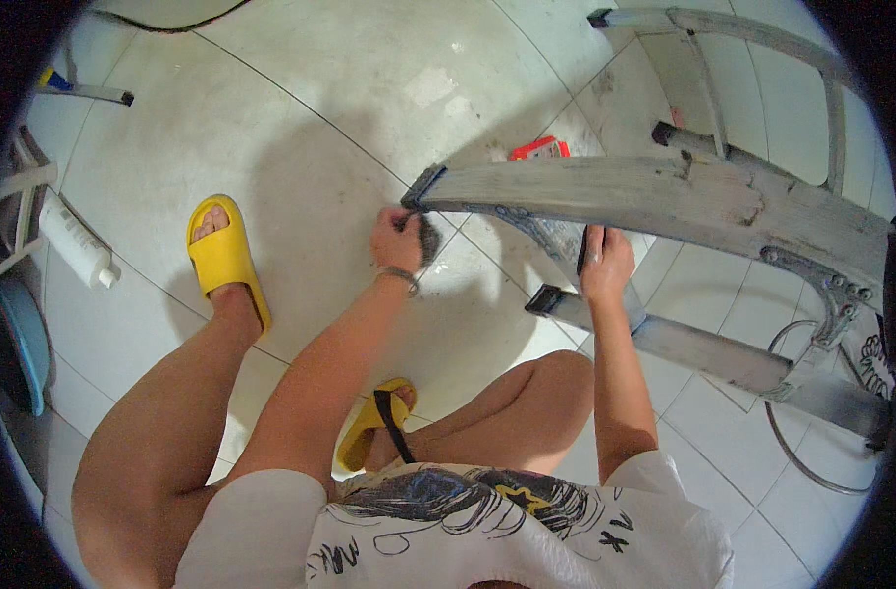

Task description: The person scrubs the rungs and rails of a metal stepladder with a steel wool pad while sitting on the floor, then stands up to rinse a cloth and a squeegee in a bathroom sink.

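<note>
A metal stepladder (639, 191) lies on its side on the tiled floor, its feet towards me. My left hand (396, 239) is closed around a dark, fuzzy scrubber (429, 241), either a pad or a brush, close beside the ladder's dark foot cap (423, 187). At the lower step, between the two rails, my right hand (608, 263) grips the black-edged tread, with its fingers partly hidden under the upper rail. A second foot cap (544, 300) ends the lower rail (698, 346). Grey marks and wet-looking patches show on the floor.
A red packet (541, 149) lies behind the upper rail. At the left are a white bottle (76, 241) on its side, a blue basin (22, 346) and a metal frame (21, 199). A hose (779, 434) curves at the right; a dark cable (168, 29) crosses the top left.
</note>
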Demonstrator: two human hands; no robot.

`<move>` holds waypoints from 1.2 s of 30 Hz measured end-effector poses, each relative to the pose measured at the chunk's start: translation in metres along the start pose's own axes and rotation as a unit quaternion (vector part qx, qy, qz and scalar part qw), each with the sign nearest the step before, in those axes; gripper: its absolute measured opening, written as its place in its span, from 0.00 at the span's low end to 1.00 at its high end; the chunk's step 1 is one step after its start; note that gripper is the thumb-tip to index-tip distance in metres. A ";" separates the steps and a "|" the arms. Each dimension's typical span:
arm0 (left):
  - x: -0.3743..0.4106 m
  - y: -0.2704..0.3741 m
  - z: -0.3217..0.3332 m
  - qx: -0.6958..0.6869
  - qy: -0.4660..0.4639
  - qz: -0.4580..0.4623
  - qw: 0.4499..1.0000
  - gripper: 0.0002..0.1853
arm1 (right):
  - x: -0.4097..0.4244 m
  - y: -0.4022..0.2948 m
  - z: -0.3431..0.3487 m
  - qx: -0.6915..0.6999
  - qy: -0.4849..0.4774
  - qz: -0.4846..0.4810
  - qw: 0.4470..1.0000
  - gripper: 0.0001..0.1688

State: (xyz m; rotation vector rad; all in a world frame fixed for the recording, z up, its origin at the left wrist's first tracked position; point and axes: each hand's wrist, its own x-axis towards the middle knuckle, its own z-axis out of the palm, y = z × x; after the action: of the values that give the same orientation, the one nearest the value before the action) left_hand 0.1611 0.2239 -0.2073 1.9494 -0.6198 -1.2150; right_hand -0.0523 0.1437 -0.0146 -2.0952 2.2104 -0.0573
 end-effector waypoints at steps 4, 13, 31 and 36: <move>0.018 -0.028 -0.036 0.049 0.054 0.003 0.997 0.12 | 0.000 0.004 0.004 0.012 0.016 0.005 1.000 0.24; 0.034 0.089 -0.015 -0.126 -0.117 0.170 0.970 0.23 | 0.000 0.005 0.004 0.024 0.016 -0.001 1.000 0.21; 0.051 0.144 0.005 -0.111 -0.272 0.242 0.925 0.15 | 0.003 0.011 0.008 0.021 0.048 -0.093 0.994 0.20; 0.018 0.245 0.011 -0.235 -0.363 0.292 0.853 0.16 | 0.005 0.010 0.001 0.066 -0.021 -0.065 0.996 0.20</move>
State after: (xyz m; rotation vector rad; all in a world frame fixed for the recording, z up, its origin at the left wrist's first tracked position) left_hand 0.1552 0.0590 -0.0256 0.7556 -1.0717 -1.4913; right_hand -0.0621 0.1393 -0.0170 -2.1433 1.9869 -0.1612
